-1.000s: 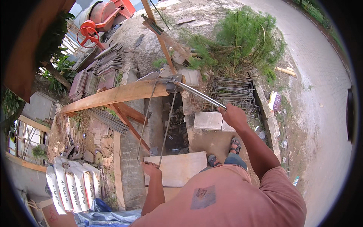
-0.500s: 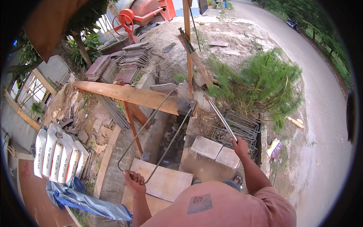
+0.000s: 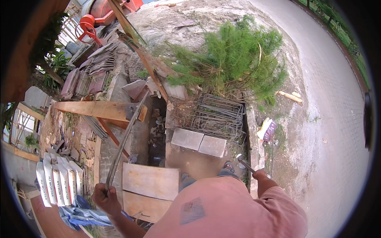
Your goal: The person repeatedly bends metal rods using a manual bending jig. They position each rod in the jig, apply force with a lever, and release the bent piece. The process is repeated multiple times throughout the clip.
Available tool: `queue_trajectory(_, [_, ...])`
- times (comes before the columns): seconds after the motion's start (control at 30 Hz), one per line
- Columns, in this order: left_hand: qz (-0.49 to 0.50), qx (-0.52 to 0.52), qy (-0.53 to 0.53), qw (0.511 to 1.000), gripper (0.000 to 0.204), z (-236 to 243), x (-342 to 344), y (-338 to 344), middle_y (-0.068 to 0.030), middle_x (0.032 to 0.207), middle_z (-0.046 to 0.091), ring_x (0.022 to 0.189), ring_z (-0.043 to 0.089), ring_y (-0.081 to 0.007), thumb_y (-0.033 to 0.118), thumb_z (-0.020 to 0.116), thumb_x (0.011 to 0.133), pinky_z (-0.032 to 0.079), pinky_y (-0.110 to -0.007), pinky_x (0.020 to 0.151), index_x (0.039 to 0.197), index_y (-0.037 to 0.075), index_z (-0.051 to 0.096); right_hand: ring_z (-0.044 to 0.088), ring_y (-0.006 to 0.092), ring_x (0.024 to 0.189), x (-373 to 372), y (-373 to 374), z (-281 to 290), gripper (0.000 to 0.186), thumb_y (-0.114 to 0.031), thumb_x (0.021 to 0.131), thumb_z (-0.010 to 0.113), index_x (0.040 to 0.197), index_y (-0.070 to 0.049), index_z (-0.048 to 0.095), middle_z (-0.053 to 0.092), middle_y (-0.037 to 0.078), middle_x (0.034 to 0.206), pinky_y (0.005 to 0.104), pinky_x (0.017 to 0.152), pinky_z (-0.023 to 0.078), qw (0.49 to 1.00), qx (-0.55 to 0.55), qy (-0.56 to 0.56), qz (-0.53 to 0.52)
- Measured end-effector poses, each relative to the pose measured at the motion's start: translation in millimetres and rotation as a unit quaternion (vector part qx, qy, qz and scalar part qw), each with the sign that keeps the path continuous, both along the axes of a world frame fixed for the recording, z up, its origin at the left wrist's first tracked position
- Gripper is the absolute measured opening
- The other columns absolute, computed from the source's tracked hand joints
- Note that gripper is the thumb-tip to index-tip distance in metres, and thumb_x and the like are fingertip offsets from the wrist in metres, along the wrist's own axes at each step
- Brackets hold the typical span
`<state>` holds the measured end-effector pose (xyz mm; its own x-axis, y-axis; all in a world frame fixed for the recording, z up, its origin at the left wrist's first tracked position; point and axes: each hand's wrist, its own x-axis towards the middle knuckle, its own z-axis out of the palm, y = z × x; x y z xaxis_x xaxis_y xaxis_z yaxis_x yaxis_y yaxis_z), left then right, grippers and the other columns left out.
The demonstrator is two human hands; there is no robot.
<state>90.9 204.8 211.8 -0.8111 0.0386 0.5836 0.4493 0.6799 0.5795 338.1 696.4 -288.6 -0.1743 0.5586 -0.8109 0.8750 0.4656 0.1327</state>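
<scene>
My left hand is closed around a bent steel rod, which slants up and away from it. Seen nearly edge-on, the rod's two arms almost overlap. It crosses in front of the dark end of a wooden beam; whether they touch I cannot tell. On the right, my right hand grips a metal bar tool low beside my body, its far end pointing up and left. Beyond my feet lies a pile of bent steel frames, looped like the rod's corners.
Two grey blocks lie before the frames, next to a narrow trench. Boards cover ground near my left. Mortar bags stand far left. A leafy green branch, stacked tiles and an orange mixer are beyond.
My left hand has drawn the rod left and turned it from a wide U to nearly edge-on. The right hand has lowered the bar tool away from the beam. My view has shifted right.
</scene>
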Motion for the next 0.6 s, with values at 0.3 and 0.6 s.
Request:
queue_trajectory(0.3, [-0.040, 0.100, -0.172, 0.979, 0.036, 36, -40, 99, 0.0065, 0.060, 0.041, 0.047, 0.032, -0.0004, 0.039, 0.063, 0.091, 0.019, -0.019, 0.042, 0.081, 0.006, 0.051, 0.068, 0.0321, 0.087, 93, 17, -22, 0.048, -0.042, 0.075, 0.063, 0.094, 0.002, 0.070, 0.069, 0.021, 0.093, 0.0398, 0.077, 0.054, 0.994, -0.042, 0.075, -0.065])
queue_trajectory(0.6, [-0.193, 0.045, -0.459, 0.866, 0.032, -167, -91, 245, 0.0028, 0.059, 0.047, 0.054, 0.041, -0.0075, 0.030, 0.061, 0.092, 0.034, -0.027, 0.050, 0.076, 0.003, 0.057, 0.063, 0.0283, 0.052, 125, -26, 4, 0.050, -0.043, 0.077, 0.070, 0.067, 0.005, 0.062, 0.061, 0.018, 0.060, 0.0402, 0.049, 0.049, 0.947, -0.001, 0.175, -0.269])
